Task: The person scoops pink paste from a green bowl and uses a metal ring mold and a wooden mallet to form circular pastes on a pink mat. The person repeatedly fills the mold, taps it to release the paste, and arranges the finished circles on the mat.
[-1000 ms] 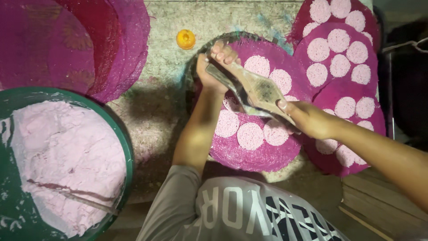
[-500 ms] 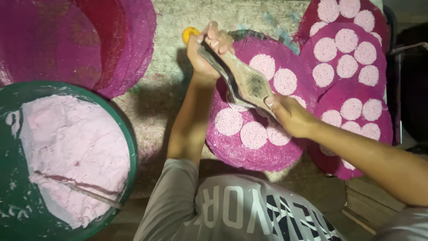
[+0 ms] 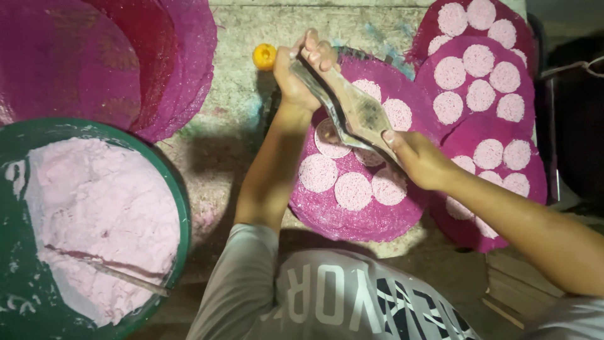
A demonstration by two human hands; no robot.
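Both my hands grip a long wooden press tool (image 3: 352, 107) held slantwise over a round magenta mesh tray (image 3: 327, 217). My left hand (image 3: 299, 69) clasps its far end near the tray's upper edge. My right hand (image 3: 418, 157) holds its near end over the tray's right side. Several pale pink round discs (image 3: 318, 173) lie on the tray beneath the tool.
A green basin (image 3: 179, 208) of pale pink dough (image 3: 94, 214) with a stick in it sits at the left. Stacked magenta trays (image 3: 113, 56) lie at the top left. More trays with discs (image 3: 481, 94) overlap at the right. A small orange lid (image 3: 264, 56) rests on the concrete floor.
Both hands and the wooden tool have shifted a little toward the tray's upper left, closer to the orange lid. More discs now show below the tool.
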